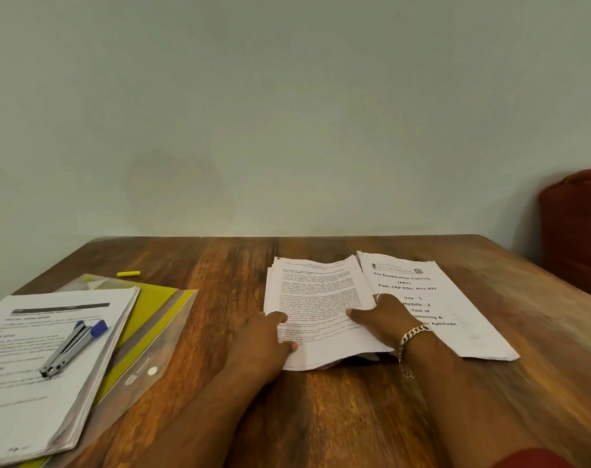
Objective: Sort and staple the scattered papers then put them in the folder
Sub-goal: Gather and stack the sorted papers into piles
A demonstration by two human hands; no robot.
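While both hands are working the middle of the table [220,332], the sorting step appears to be under way, with no stapling yet begun here. The left hand [267,336] is lying flat and unclenched on the near left edge of the text stack [314,298], pinning it rather than grasping it. The right hand [385,319] is resting at the seam where that stack overlaps the title stack [436,298]; its thumb is pressing the text pages, but whether the fingers are pinching any sheets cannot be told, since blur is softening that area. This hold is likely squaring or separating the two sets. Well apart, at the left, the stapler [73,347] is lying untouched on a third stack [44,366], probably parked as a weight and kept within reach. That stack is sitting on the folder [159,319], whose snap flap is facing the person, so loading is still ahead. A yellow marker [128,273] is lying beyond the folder, clear of the work.
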